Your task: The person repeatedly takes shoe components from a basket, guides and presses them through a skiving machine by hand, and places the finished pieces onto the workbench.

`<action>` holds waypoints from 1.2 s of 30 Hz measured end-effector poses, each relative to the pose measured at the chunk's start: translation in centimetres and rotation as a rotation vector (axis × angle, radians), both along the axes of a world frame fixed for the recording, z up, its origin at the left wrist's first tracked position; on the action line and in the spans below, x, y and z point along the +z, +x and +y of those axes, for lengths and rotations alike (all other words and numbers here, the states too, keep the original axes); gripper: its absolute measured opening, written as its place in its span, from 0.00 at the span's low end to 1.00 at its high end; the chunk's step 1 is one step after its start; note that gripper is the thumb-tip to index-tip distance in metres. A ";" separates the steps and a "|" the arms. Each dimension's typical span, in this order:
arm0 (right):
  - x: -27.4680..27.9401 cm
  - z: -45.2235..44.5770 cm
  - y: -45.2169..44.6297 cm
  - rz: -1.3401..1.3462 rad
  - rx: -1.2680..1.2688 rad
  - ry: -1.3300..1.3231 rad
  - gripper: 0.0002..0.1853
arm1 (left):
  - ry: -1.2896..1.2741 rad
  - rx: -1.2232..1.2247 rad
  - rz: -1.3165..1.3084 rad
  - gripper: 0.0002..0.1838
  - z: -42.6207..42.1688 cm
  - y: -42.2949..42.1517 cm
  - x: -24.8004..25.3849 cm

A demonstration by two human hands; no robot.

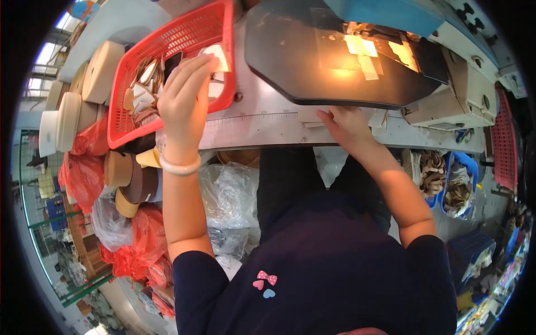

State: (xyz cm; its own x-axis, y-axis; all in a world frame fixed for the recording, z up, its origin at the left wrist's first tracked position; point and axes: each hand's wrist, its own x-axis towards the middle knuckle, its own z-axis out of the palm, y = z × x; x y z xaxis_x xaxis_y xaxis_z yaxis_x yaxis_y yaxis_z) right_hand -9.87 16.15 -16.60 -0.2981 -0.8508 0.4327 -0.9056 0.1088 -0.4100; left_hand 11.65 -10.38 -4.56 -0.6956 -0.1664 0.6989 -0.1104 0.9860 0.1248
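My left hand, with a pale bangle on the wrist, is raised over a red plastic basket. Its fingers are pressed together, and the fingertips hold a pale flat piece at the basket's right side. Several cut pieces, white and brown, lie in the basket. My right hand is at the table's front edge, under the rim of a black machine plate. The plate hides its fingertips; the thumb points left, beside pale flat pieces on the table.
A lamp lights a taped opening on the black plate, beneath a blue machine housing. Rolls of strip material and red plastic bags stand at the left. Blue baskets with scraps are at the lower right. Clear plastic lies below the table.
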 end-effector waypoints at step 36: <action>14.7 1.0 -2.0 0.275 -0.240 -0.238 0.12 | 0.183 -0.282 -0.006 0.11 10.7 -12.1 4.0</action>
State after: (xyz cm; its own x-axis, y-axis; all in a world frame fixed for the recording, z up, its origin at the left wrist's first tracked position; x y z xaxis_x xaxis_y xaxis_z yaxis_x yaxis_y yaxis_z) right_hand -11.83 17.11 -1.91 -0.3216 -0.6381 0.6996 -0.9452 0.2610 -0.1964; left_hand -0.49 0.33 -0.60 -0.7362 -0.0888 0.6709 0.1626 0.9391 0.3028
